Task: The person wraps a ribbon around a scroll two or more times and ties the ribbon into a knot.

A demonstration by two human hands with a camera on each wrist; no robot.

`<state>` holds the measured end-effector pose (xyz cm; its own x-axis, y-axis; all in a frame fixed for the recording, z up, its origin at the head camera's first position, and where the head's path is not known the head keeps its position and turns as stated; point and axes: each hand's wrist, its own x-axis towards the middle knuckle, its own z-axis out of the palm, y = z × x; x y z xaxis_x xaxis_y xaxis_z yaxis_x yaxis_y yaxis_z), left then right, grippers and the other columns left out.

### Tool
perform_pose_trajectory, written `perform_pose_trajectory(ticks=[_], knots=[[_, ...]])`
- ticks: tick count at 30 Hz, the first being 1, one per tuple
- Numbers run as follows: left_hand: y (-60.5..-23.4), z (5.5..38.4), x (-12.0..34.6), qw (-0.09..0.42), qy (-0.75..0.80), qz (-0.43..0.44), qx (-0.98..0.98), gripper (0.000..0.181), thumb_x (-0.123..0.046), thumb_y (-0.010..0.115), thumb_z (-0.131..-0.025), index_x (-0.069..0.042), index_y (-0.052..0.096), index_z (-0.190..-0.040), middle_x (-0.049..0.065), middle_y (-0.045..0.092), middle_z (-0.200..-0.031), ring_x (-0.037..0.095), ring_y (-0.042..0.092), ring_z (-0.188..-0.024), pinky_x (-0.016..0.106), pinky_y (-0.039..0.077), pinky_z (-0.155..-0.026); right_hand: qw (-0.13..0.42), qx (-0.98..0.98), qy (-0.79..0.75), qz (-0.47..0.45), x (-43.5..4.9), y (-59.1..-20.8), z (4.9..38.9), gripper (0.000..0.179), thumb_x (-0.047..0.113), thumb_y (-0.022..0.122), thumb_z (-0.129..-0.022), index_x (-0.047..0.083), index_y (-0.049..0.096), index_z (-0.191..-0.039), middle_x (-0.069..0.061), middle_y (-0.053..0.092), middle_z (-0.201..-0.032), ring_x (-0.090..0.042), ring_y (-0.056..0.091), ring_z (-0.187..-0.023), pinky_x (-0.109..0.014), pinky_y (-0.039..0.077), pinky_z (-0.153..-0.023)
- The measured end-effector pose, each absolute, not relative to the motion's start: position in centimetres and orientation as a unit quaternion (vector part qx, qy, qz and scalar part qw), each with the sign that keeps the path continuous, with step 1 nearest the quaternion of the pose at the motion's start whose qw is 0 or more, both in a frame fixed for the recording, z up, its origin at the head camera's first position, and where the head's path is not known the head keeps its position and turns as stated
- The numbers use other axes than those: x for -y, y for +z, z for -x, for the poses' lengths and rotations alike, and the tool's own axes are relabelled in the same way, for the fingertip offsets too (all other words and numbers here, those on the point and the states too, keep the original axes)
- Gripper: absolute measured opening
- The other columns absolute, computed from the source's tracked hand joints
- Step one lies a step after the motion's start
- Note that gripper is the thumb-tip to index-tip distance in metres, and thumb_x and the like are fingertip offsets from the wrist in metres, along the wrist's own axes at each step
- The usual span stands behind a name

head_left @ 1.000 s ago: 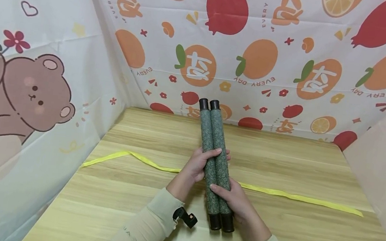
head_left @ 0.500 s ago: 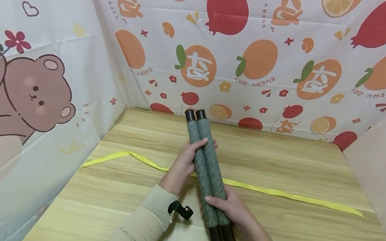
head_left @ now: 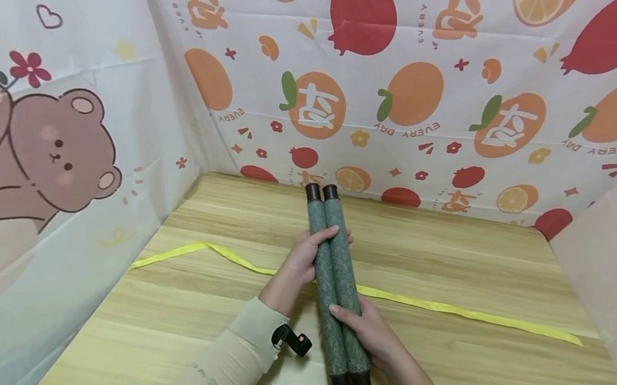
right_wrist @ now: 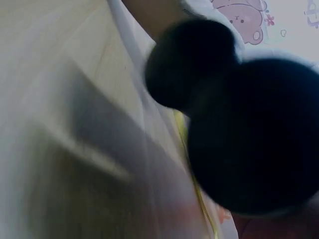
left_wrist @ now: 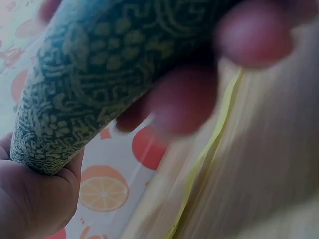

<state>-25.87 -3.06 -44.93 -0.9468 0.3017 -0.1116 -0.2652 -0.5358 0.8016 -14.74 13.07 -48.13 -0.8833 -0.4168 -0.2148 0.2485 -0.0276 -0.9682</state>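
Note:
Two green patterned scroll rolls (head_left: 325, 277) with dark end caps lie side by side in my hands, their far ends towards the back curtain. My left hand (head_left: 303, 257) grips both near the middle, thumb across the top. Lower down, my right hand (head_left: 375, 330) holds them from the right side, with its thumb over the left roll. Most of the fingers are hidden beneath. In the left wrist view the brocade-like surface (left_wrist: 84, 84) runs past blurred fingertips (left_wrist: 184, 99). Dark end caps (right_wrist: 259, 134) fill much of the right wrist view.
A yellow ribbon (head_left: 433, 306) stretches across the wooden table (head_left: 493, 379), passing behind the rolls and hands. A fruit-print curtain (head_left: 412, 33) stands along the back edge, and a bear-print curtain (head_left: 142, 97) along the left.
Both hands and the rolls have moved nearer to me over the last second. They swung left, then slightly back right. The grip and the ribbon look the same.

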Motion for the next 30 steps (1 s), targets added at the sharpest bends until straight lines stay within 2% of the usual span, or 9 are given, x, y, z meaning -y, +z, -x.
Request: perform_pose_trajectory(ticks=[6, 9, 12, 14, 15, 21, 26, 30], knots=[[-45.5, 25.0, 1.6, 0.190, 0.854, -0.026, -0.484, 0.041, -0.021, 0.063, -0.096, 0.000, 0.053, -0.130, 0.019, 0.067, -0.121, 0.026, 0.067, -0.110, 0.036, 0.054, -0.088, 0.204, -0.661, -0.721, 0.036, -13.1, -48.0, 14.8, 0.056, 0.030, 0.063, -0.096, 0.002, 0.040, -0.139, -0.014, 0.062, -0.104, -0.024, 0.066, -0.087, -0.041, 0.056, -0.076], [-45.8, 24.7, 1.0, 0.202, 0.840, -0.024, -0.503, 0.040, -0.021, 0.064, -0.095, 0.002, 0.055, -0.127, 0.019, 0.068, -0.117, 0.023, 0.068, -0.102, 0.035, 0.055, -0.084, 0.192, -0.652, -0.733, 0.020, -13.2, -48.0, 14.9, 0.055, 0.030, 0.064, -0.096, 0.001, 0.041, -0.137, -0.013, 0.063, -0.101, -0.024, 0.067, -0.085, -0.041, 0.057, -0.076], [-46.1, 24.4, 0.5, 0.215, 0.822, -0.014, -0.527, 0.042, -0.021, 0.067, -0.093, 0.004, 0.055, -0.124, 0.012, 0.068, -0.106, 0.019, 0.068, -0.092, 0.034, 0.056, -0.080, 0.180, -0.638, -0.748, 0.007, -13.4, -48.2, 15.2, 0.054, 0.030, 0.063, -0.096, 0.000, 0.041, -0.136, -0.012, 0.065, -0.098, -0.025, 0.068, -0.083, -0.042, 0.057, -0.075], [-46.2, 24.3, 0.3, 0.224, 0.810, -0.009, -0.541, 0.043, -0.020, 0.068, -0.092, 0.004, 0.054, -0.125, 0.012, 0.066, -0.106, 0.019, 0.067, -0.090, 0.033, 0.057, -0.078, 0.172, -0.629, -0.758, 0.001, -13.5, -48.5, 15.4, 0.054, 0.031, 0.063, -0.097, -0.001, 0.041, -0.135, -0.011, 0.067, -0.096, -0.025, 0.069, -0.082, -0.042, 0.058, -0.075], [-46.3, 24.3, 0.2, 0.228, 0.804, -0.008, -0.549, 0.044, -0.019, 0.068, -0.092, 0.005, 0.054, -0.126, 0.009, 0.065, -0.105, 0.019, 0.066, -0.090, 0.033, 0.057, -0.079, 0.169, -0.625, -0.762, -0.003, -13.6, -48.6, 15.6, 0.054, 0.031, 0.063, -0.097, -0.001, 0.042, -0.135, -0.010, 0.067, -0.096, -0.024, 0.069, -0.081, -0.042, 0.058, -0.075], [-46.8, 24.4, 0.0, 0.234, 0.784, -0.019, -0.575, 0.044, -0.011, 0.064, -0.091, 0.009, 0.053, -0.129, 0.013, 0.065, -0.111, 0.019, 0.066, -0.094, 0.034, 0.056, -0.084, 0.164, -0.608, -0.777, -0.019, -14.2, -49.1, 16.1, 0.052, 0.030, 0.061, -0.098, -0.003, 0.042, -0.134, -0.010, 0.068, -0.092, -0.025, 0.069, -0.078, -0.042, 0.058, -0.073], [-47.3, 24.7, -0.1, 0.216, 0.776, -0.013, -0.592, 0.042, -0.004, 0.061, -0.089, 0.011, 0.053, -0.127, 0.014, 0.064, -0.111, 0.018, 0.065, -0.093, 0.032, 0.055, -0.083, 0.141, -0.627, -0.766, -0.035, -14.2, -49.3, 16.2, 0.053, 0.033, 0.060, -0.098, 0.000, 0.045, -0.137, -0.009, 0.064, -0.101, -0.020, 0.065, -0.086, -0.037, 0.055, -0.078], [-47.6, 25.0, 0.0, 0.206, 0.770, -0.009, -0.604, 0.040, -0.003, 0.060, -0.090, 0.011, 0.053, -0.127, 0.014, 0.063, -0.112, 0.017, 0.064, -0.093, 0.030, 0.054, -0.082, 0.111, -0.641, -0.758, -0.048, -14.4, -49.1, 16.3, 0.054, 0.032, 0.052, -0.101, 0.007, 0.038, -0.147, -0.016, 0.059, -0.119, -0.019, 0.061, -0.094, -0.034, 0.051, -0.082]])
